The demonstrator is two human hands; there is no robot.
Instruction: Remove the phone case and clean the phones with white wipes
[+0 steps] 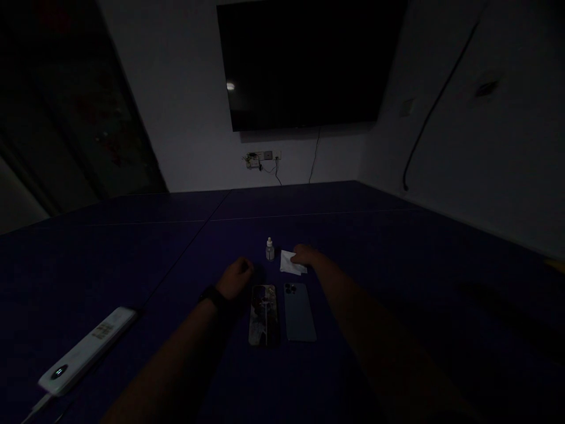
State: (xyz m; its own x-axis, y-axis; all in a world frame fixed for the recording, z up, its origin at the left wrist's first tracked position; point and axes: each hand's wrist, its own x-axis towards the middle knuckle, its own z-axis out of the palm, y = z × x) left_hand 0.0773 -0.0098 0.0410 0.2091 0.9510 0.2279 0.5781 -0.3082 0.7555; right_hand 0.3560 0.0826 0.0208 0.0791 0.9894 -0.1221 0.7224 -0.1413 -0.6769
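Observation:
My right hand (303, 255) reaches out over the dark table, fingers closed on the right edge of a thin, folded white tissue (289, 263). Left of the tissue stands a small clear dropper bottle (270, 252) with a white top. My left hand (237, 278), with a dark band on its wrist, rests near the bottle, its fingers curled in and nothing visible in them. Closer to me, side by side, lie a patterned phone case (263, 315) and a blue-grey phone (299, 312), its camera side up. Dim light hides finer detail.
A long white power strip (90, 350) with a small lit display and a cable lies at the left. Seams cross the dark blue tabletop (176, 247). Beyond it, a large dark television (309, 65) hangs above wall sockets (263, 157) and hanging cords.

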